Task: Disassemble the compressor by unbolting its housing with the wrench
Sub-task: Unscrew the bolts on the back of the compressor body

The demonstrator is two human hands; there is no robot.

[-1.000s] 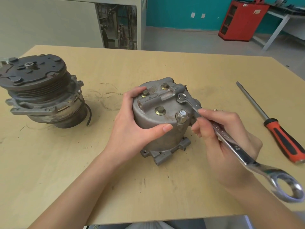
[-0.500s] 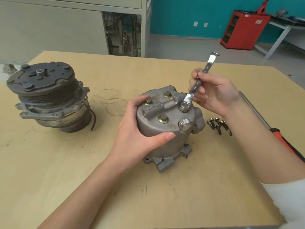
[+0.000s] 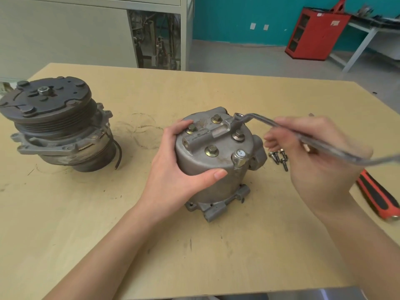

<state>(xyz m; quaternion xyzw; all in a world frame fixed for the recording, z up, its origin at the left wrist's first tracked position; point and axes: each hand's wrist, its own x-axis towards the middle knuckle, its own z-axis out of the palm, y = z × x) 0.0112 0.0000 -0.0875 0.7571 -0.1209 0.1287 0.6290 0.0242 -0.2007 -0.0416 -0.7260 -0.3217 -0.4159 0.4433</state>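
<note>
compressor housing [image 3: 216, 169]: dull grey metal, brownish stains
housing bolts [image 3: 212, 150]: brass-yellow washers, grey heads
wrench [image 3: 262, 118]: silver-grey, blurred
left compressor [image 3: 54, 118]: near-black plate, paler grey body
table [image 3: 86, 213]: tan wood, dark scuffs
screwdriver handle [image 3: 376, 198]: orange-red with black
far cabinet [image 3: 313, 33]: red
far wall [image 3: 238, 18]: teal

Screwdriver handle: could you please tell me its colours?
The screwdriver handle is red-orange with black; head view.

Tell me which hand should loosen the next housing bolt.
Right. The right hand holds the wrench, whose head hovers over the top of the housing near a bolt. The left hand grips the housing's side, steadying it.
</note>
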